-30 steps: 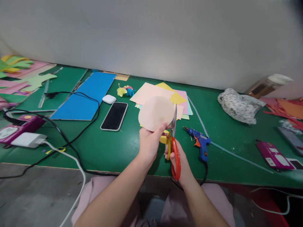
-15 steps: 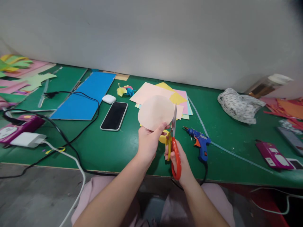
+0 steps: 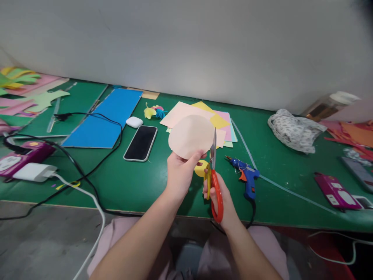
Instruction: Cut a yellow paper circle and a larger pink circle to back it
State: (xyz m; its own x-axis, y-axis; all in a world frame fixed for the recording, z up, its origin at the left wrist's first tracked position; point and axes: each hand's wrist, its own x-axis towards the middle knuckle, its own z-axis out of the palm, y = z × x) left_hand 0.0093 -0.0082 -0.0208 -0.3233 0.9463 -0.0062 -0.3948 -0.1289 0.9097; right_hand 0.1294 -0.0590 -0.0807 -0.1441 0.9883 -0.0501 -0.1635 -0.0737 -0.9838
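Pinched by its lower edge, a round piece of pale peach paper (image 3: 190, 136) is in my left hand (image 3: 181, 171). My right hand (image 3: 225, 198) grips a pair of scissors (image 3: 216, 186) with one red and one yellow handle loop. The blades point up and away from me, close to the disc's right edge; whether they touch it I cannot tell. Behind the disc lies a stack of coloured paper sheets (image 3: 183, 111). A yellow paper piece (image 3: 200, 168) shows on the table between my hands, partly hidden by the scissors.
Right of the scissors lies a blue glue gun (image 3: 247, 179). To the left are a phone (image 3: 140, 143), a white earbud case (image 3: 134, 122), a blue board (image 3: 105, 118) and a purple power strip (image 3: 25, 159) with trailing cables. A patterned cloth bundle (image 3: 294, 130) sits at the right.
My left hand and the paper disc have shifted slightly left and up, away from the blades. More of the yellow piece shows. The right hand and scissors have hardly moved.
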